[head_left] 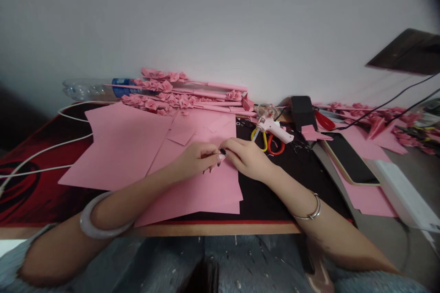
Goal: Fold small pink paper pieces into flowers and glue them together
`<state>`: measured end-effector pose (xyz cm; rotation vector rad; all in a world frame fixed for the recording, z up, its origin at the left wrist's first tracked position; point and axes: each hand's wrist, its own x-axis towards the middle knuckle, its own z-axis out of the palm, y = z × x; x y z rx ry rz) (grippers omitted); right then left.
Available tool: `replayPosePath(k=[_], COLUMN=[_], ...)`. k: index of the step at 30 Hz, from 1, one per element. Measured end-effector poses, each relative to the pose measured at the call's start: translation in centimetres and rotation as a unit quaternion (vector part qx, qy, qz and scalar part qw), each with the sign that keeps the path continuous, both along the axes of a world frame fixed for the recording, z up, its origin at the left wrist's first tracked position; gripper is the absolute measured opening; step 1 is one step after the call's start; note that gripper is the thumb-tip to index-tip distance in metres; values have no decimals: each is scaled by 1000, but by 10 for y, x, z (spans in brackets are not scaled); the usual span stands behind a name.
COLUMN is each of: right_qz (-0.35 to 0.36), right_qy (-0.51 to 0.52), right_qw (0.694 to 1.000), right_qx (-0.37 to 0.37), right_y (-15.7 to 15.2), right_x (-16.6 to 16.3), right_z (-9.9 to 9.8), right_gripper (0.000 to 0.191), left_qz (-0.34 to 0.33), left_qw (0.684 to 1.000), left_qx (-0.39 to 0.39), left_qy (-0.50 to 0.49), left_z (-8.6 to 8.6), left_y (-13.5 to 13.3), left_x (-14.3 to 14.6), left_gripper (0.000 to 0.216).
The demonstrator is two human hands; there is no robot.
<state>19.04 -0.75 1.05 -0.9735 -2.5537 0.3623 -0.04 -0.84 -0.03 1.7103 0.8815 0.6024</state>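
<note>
grey wall (206,18) rises behind your wood-edged desk (220,230); over flat pink paper sheets (120,144), your left hand (193,160) and right hand (250,159) pinch a small folded pink paper piece (222,157), fingers (208,148) nearly together. seemingly a shaping step, next wanting light pressure.

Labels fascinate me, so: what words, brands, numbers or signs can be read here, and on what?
None reads clearly.
Blue label on the bottle: too blurred to read.
Desk mat: white marks, too small to read; dark curved emblem, no legible words.
</note>
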Motion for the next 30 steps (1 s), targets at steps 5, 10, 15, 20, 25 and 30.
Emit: replayPosePath(k=[5, 10, 15, 20, 25, 30], right_qz=[17, 25, 40, 49, 37, 21], right_qy=[18, 19, 39, 71, 102, 84], right_qw=[1000, 999, 998, 994, 990, 991], right_qx=[-9, -11, -40, -72, -89, -97], right_y=[1, 1, 3, 3, 2, 2], right_x=[1, 2, 1, 1, 0, -1], right_z=[1, 0, -3, -6, -6, -5], right_gripper=[17, 18, 18, 21, 25, 25], left_qz=[-22, -31, -33, -25, -28, -37], left_qw=[999, 998, 998, 998, 998, 998], left_qx=[-35, -48, -52, -51, -43, -39], left_qy=[-9, -22, -32, -33, -24, -26], left_z=[-2, -1, 1, 1, 3, 2], left_y=[0, 0, 0, 0, -1, 1], left_x=[0, 1, 1, 3, 3, 3], left_gripper=[25, 26, 25, 23, 23, 24])
